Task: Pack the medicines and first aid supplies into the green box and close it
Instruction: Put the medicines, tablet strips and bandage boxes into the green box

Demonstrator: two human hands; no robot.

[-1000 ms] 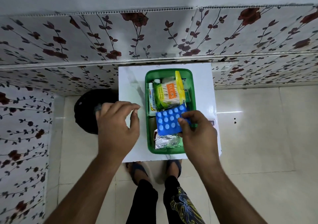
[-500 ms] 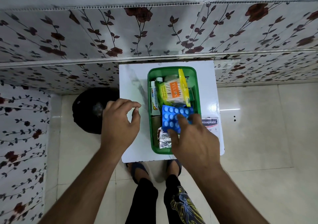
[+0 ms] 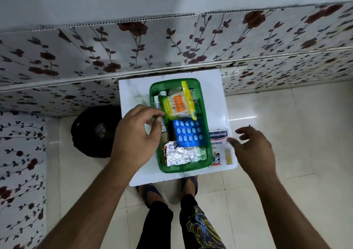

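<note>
Currently, the green box sits open on a small white table that stands against a flower-patterned wall. No lid shows in the view.

Box contents, far end to near end:
- A cotton swab pack with an orange label lies across the far half, next to a yellow-edged pouch.
- A white tube stands along the left wall of the box.
- A blue blister strip lies flat in the middle, resting partly on a silver foil strip at the near end.

A plaster box, printed in blue and white, lies on the table outside the box, touching its right wall.

Left hand: positioned over the left rim of the box, fingers loosely curled with thumb and forefinger close together. It grips nothing.

Right hand: positioned just right of the plaster box, past the table edge, fingers spread apart and empty. Its fingertips are near the plaster box; contact cannot be confirmed because of blur.

A black round object rests on the tiled floor left of the table. The person's feet stand at the near table edge.
</note>
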